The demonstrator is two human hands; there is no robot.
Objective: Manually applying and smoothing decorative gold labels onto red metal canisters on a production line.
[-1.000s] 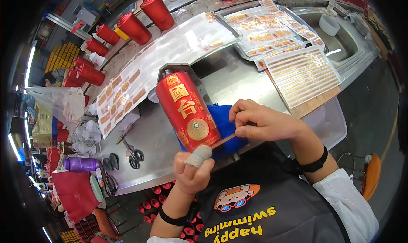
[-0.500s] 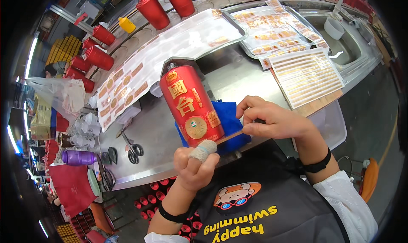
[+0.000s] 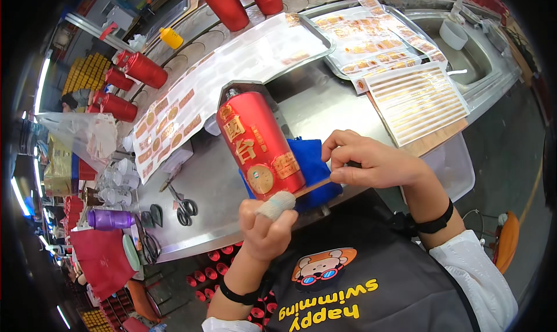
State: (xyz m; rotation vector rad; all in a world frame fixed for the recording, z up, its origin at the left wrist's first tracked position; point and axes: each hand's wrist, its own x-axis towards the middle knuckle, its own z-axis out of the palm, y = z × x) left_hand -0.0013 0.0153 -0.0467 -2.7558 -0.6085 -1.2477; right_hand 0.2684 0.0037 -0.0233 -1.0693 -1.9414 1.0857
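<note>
Head view is showing me a tall red bottle (image 3: 258,149) with gold characters and a round gold label, lying tilted just above my left hand (image 3: 268,227), which is curling closed beneath its base with a bandaged fingertip touching it. My right hand (image 3: 371,163) is pinching a thin wooden stick (image 3: 313,186) whose tip is pressing against a small gold label low on the bottle, over a blue cloth (image 3: 310,166). Beyond the hands, sheets of gold labels (image 3: 415,100) are lying on the steel table (image 3: 316,105), with more red bottles (image 3: 226,6) standing farther off.
</note>
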